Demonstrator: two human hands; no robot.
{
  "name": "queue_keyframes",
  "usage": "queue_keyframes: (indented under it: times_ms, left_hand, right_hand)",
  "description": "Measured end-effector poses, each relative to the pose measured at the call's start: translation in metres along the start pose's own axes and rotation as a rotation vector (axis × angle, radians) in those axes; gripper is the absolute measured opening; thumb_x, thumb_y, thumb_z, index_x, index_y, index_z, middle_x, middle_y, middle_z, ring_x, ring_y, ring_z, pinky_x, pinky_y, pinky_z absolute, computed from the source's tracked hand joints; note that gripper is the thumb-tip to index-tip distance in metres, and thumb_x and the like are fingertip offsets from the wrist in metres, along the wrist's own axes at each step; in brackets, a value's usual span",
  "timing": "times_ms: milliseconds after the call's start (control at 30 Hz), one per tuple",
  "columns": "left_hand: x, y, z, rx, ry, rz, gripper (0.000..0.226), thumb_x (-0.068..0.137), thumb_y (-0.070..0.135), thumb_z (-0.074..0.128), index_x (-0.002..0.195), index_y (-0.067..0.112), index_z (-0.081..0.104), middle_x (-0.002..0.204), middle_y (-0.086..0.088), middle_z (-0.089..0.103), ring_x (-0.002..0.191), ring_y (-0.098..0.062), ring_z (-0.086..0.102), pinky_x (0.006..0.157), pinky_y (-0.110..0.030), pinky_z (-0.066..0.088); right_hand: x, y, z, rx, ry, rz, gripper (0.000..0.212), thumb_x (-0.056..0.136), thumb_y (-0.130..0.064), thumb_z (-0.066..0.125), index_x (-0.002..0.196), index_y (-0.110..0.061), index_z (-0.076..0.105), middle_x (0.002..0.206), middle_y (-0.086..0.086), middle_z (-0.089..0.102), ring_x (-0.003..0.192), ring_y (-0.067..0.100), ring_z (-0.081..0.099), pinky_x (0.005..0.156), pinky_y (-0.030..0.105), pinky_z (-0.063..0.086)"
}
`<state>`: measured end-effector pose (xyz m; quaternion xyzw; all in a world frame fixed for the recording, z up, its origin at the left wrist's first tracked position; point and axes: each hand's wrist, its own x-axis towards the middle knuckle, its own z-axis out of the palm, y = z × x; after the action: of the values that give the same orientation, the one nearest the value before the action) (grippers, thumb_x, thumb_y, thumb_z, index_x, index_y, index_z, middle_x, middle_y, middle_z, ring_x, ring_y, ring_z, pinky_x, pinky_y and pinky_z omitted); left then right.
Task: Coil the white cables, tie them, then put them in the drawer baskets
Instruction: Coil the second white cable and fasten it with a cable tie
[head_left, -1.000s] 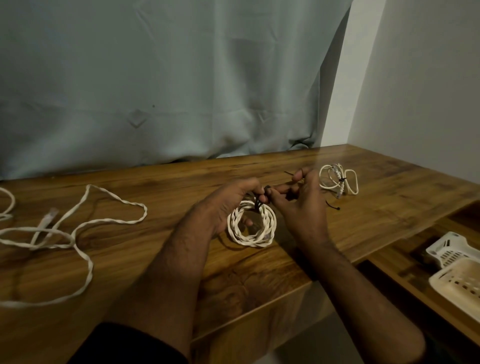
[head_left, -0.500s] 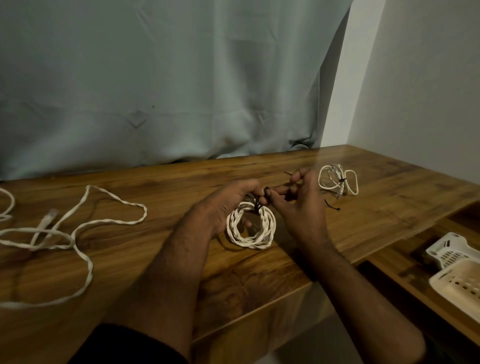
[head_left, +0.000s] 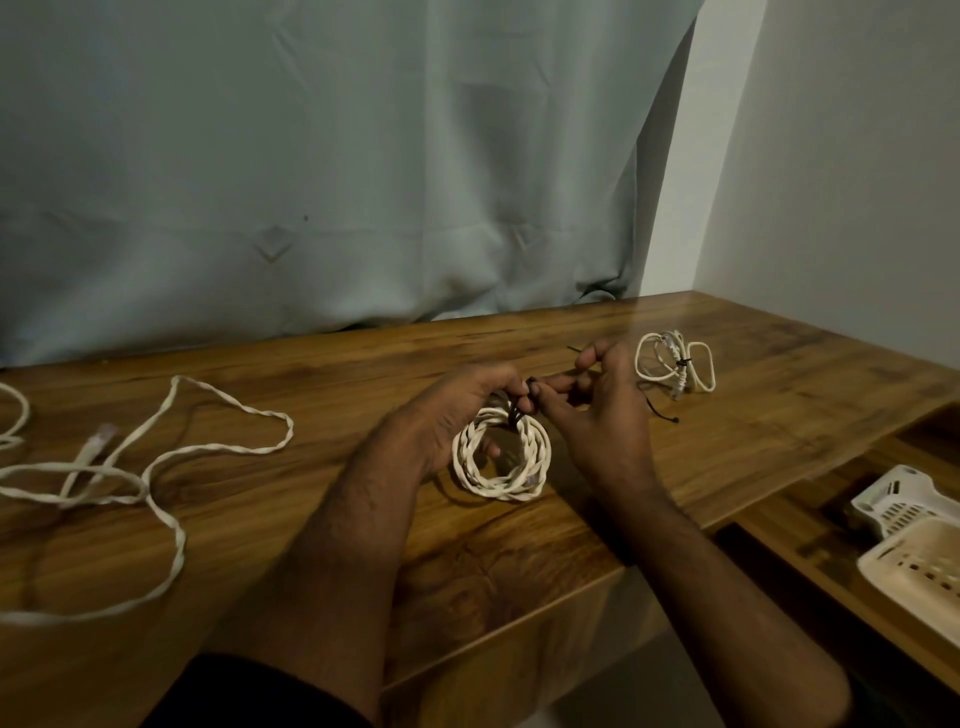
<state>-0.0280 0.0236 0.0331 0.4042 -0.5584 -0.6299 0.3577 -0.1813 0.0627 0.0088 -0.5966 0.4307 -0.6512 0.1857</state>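
A brown wooden table (head_left: 519, 561) stands in front of a pale green curtain (head_left: 311, 171), with a white wall (head_left: 857, 182) off to the right of the hands.

Between the two hands, resting on the table, is the coiled cable (head_left: 501, 454). It is white, twisted like a rope and wound into a small ring. The left hand (head_left: 447, 415) curls around the far left side of the ring and holds it. The right hand (head_left: 597, 410) pinches a thin black tie (head_left: 522, 402) at the top of the ring, and the tie's end sticks out past its fingers.

The cable looks light and bendy. It will likely spring open if it is let go before the tie is tight, so the best place to hold it is right by the tie, where all the loops bunch up. The tie looks thin and slippery, so it needs a firm pinch.

Just past the right hand lies a tied cable (head_left: 675, 364), already done. Another black tie (head_left: 662, 413) lies beside that hand. Far to the left of the left hand sprawls a loose cable (head_left: 171, 457), not coiled yet.

Low and to the right of the right hand sits an open drawer (head_left: 810, 519) with two white baskets (head_left: 914, 551) in it.
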Motion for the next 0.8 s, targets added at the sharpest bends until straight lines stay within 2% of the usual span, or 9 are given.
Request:
queue_keyframes:
  times_ms: [100, 267, 367, 433, 500, 600, 667, 800]
  left_hand:
    - [0.000, 0.000, 0.001, 0.022, 0.025, -0.001, 0.023, 0.089, 0.026, 0.060, 0.072, 0.014, 0.070, 0.069, 0.000, 0.065, 0.050, -0.012, 0.057, 0.041, -0.020, 0.042]
    - [0.000, 0.000, 0.002, 0.068, 0.048, 0.018, 0.024, 0.092, 0.029, 0.060, 0.073, 0.017, 0.071, 0.068, 0.003, 0.067, 0.053, -0.010, 0.058, 0.043, -0.021, 0.040]
    - [0.001, 0.000, 0.003, 0.070, 0.064, 0.052, 0.022, 0.094, 0.028, 0.060, 0.077, 0.018, 0.071, 0.070, 0.005, 0.066, 0.055, -0.008, 0.058, 0.044, -0.020, 0.038]
    - [0.001, 0.000, 0.002, 0.108, 0.070, 0.093, 0.020, 0.095, 0.026, 0.060, 0.083, 0.015, 0.071, 0.074, 0.002, 0.067, 0.055, -0.008, 0.059, 0.043, -0.020, 0.038]
    - [0.000, 0.000, 0.002, 0.159, 0.058, 0.132, 0.018, 0.095, 0.024, 0.063, 0.087, 0.010, 0.072, 0.074, -0.001, 0.068, 0.054, -0.009, 0.059, 0.041, -0.020, 0.039]
    - [0.000, -0.002, 0.003, 0.173, 0.041, 0.160, 0.017, 0.096, 0.022, 0.066, 0.088, 0.008, 0.073, 0.071, -0.001, 0.067, 0.053, -0.009, 0.058, 0.040, -0.019, 0.039]
    - [0.001, -0.003, 0.002, 0.170, 0.048, 0.163, 0.017, 0.095, 0.020, 0.067, 0.087, 0.007, 0.073, 0.070, -0.003, 0.067, 0.050, -0.008, 0.057, 0.040, -0.018, 0.038]
    - [0.003, -0.005, 0.002, 0.205, 0.068, 0.169, 0.017, 0.095, 0.020, 0.069, 0.083, 0.009, 0.074, 0.067, -0.002, 0.068, 0.048, -0.008, 0.056, 0.039, -0.019, 0.038]
  right_hand:
    - [-0.002, -0.003, 0.001, -0.011, -0.005, 0.005, 0.045, 0.087, 0.000, 0.077, 0.096, -0.029, 0.043, 0.083, 0.000, 0.076, 0.073, 0.003, 0.073, 0.060, 0.012, 0.050]
    - [0.000, 0.004, 0.001, -0.005, -0.026, 0.002, 0.043, 0.087, -0.003, 0.078, 0.100, -0.029, 0.046, 0.083, 0.002, 0.077, 0.077, 0.011, 0.075, 0.062, 0.016, 0.051]
    - [0.001, 0.012, 0.003, 0.060, -0.063, 0.012, 0.033, 0.096, -0.010, 0.070, 0.109, -0.032, 0.049, 0.088, 0.005, 0.078, 0.082, 0.017, 0.077, 0.070, 0.032, 0.059]
    - [0.003, 0.018, 0.003, 0.139, -0.062, 0.058, 0.027, 0.100, -0.010, 0.065, 0.118, -0.026, 0.053, 0.089, 0.010, 0.078, 0.084, 0.021, 0.077, 0.076, 0.036, 0.061]
    - [0.007, 0.020, 0.000, 0.214, -0.069, 0.125, 0.028, 0.099, -0.008, 0.066, 0.125, -0.013, 0.057, 0.087, 0.013, 0.077, 0.082, 0.019, 0.076, 0.076, 0.030, 0.059]
    - [0.008, 0.022, -0.003, 0.399, -0.123, 0.277, 0.022, 0.095, -0.002, 0.066, 0.117, 0.001, 0.065, 0.086, 0.007, 0.078, 0.075, 0.011, 0.073, 0.067, 0.020, 0.056]
    - [0.010, 0.024, -0.002, 0.409, -0.135, 0.353, 0.017, 0.093, -0.004, 0.069, 0.110, -0.003, 0.069, 0.088, 0.006, 0.077, 0.074, 0.009, 0.070, 0.066, 0.020, 0.052]
    - [0.012, 0.031, -0.002, 0.400, -0.189, 0.459, 0.011, 0.094, -0.015, 0.070, 0.103, -0.010, 0.072, 0.090, 0.010, 0.073, 0.074, 0.017, 0.062, 0.077, 0.037, 0.043]
